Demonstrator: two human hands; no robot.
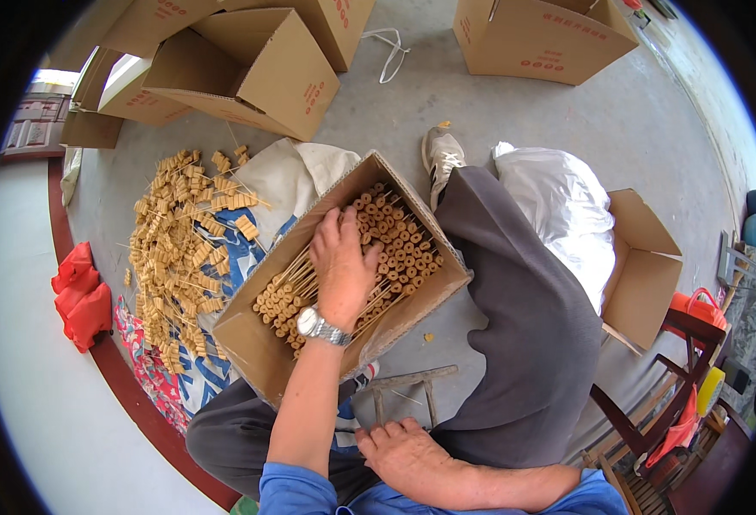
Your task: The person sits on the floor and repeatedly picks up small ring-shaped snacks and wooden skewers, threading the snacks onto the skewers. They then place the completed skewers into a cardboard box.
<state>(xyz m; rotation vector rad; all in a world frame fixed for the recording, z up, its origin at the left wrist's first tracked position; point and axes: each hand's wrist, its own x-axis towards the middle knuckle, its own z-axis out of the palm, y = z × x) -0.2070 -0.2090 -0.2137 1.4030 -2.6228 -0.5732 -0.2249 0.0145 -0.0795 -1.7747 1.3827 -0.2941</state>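
Observation:
A cardboard box (249,343) stands tilted before me, packed with skewers (395,240) of tan, ring-ended pieces on thin sticks. Their pieces gather at two opposite ends of the box, with bare sticks between. My left hand (341,270), with a silver watch on the wrist, lies over the skewers inside, thumb apart from the fingers; some fingertips are hidden against the box's far-left wall. Down by my lap, my right hand (405,459) rests with its fingers laid out and nothing in it, next to a metal-looking frame (408,378) below the box.
A large heap of similar skewers (176,249) lies on blue-and-white sheeting at the left. Open cartons (288,86) stand at the far left, another carton (541,43) at the far right. A white plastic sack (558,215) and a small carton (644,283) sit beyond my right leg, near a wooden chair (653,412).

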